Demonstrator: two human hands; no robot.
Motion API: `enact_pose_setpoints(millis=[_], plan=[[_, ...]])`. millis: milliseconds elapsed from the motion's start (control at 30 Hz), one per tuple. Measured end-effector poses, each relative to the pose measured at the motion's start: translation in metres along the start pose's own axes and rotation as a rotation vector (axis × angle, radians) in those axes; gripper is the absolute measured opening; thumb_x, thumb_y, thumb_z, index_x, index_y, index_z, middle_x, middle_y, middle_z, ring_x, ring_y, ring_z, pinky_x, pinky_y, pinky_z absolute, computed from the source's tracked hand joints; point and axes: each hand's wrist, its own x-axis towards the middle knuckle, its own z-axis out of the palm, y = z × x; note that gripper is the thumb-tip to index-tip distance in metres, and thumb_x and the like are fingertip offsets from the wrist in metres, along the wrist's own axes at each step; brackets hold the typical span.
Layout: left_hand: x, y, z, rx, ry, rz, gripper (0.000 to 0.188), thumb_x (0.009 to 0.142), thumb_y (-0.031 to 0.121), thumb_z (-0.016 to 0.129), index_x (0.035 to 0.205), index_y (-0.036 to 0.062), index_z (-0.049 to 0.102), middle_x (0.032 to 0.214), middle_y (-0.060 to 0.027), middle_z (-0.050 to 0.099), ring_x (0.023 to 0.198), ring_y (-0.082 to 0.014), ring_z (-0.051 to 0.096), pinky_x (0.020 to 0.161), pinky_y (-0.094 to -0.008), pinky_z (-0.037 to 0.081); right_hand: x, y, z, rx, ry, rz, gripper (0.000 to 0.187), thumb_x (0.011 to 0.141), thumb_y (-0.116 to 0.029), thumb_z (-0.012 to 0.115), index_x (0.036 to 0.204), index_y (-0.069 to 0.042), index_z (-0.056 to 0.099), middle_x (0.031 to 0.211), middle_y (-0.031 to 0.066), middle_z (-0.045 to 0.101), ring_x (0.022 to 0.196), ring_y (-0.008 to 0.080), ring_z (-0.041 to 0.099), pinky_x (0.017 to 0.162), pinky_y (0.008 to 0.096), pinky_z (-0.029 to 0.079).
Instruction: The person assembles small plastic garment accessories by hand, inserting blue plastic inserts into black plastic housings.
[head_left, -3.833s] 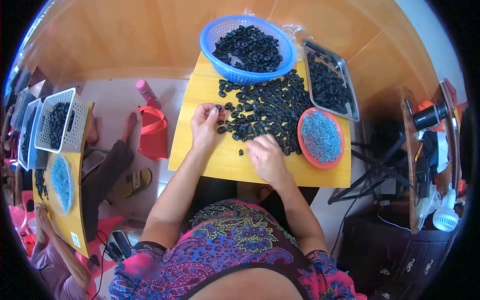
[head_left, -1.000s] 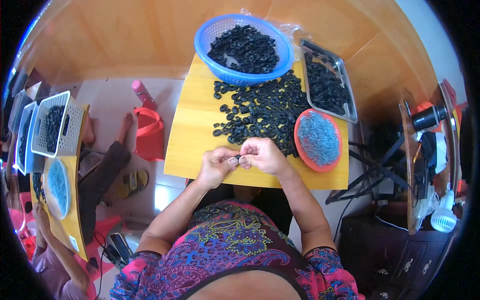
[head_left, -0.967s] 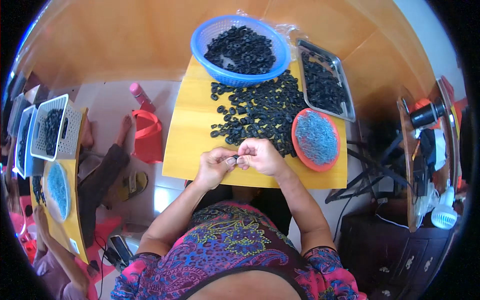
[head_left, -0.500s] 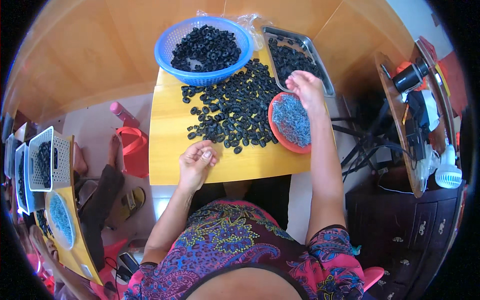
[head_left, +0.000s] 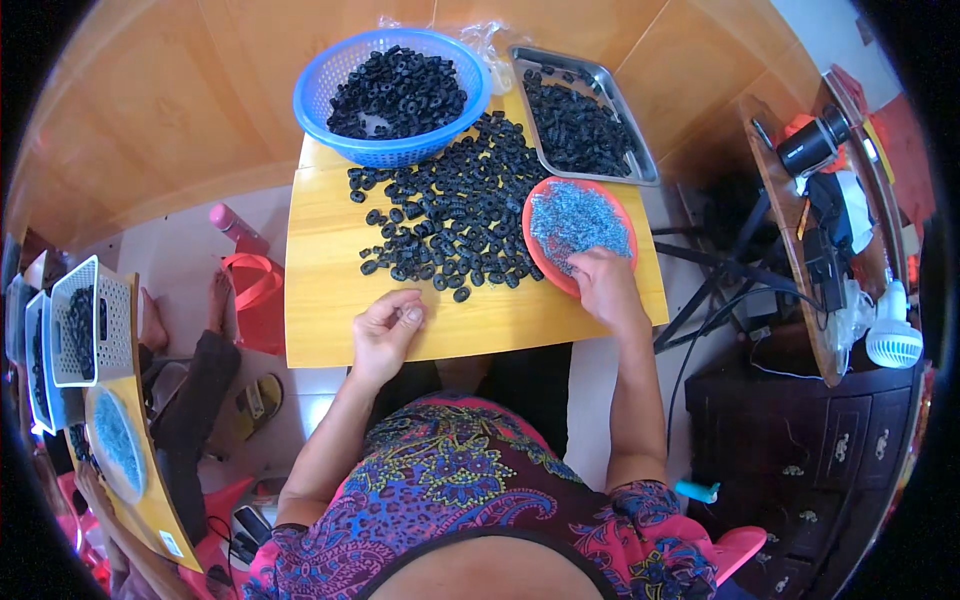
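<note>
Pieces of thin silvery metal in the red dish on the yellow desk: reaching into them with the right hand, cannot tell whether grasping any; curling the left hand loosely near the scattered black parts, not showing whether holding one.

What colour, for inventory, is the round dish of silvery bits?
The dish is orange-red, best in head view.
</note>
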Motion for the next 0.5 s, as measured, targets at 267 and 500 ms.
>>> enact_pose_setpoints(millis=[267, 500], plan=[[0.012, 0.02, 0.051, 0.969, -0.197, 0.666, 0.021, 0.072, 0.0, 0.064, 0.093, -0.0006, 0.064, 0.075, -0.0143, 0.056, 0.069, -0.0301, 0.056, 0.062, -0.038, 0.047, -0.012, -0.068, 0.06, 0.089, 0.009, -0.118, 0.009, 0.079, -0.011, 0.061, 0.079, -0.003, 0.059, 0.074, 0.0153, 0.058, 0.07, 0.0329, 0.06, 0.061, 0.044, 0.048], [0.027, 0.008, 0.054, 1.186, -0.179, 0.669, 0.01, 0.066, 0.002, 0.065, 0.075, 0.0017, 0.06, 0.073, -0.0126, 0.052, 0.069, -0.0308, 0.053, 0.063, -0.0393, 0.044, -0.009, -0.072, 0.09, 0.03, 0.097, -0.054, 0.01, 0.08, -0.012, 0.062, 0.077, -0.004, 0.057, 0.075, 0.0136, 0.055, 0.068, 0.0327, 0.059, 0.06, 0.0437, 0.048]])
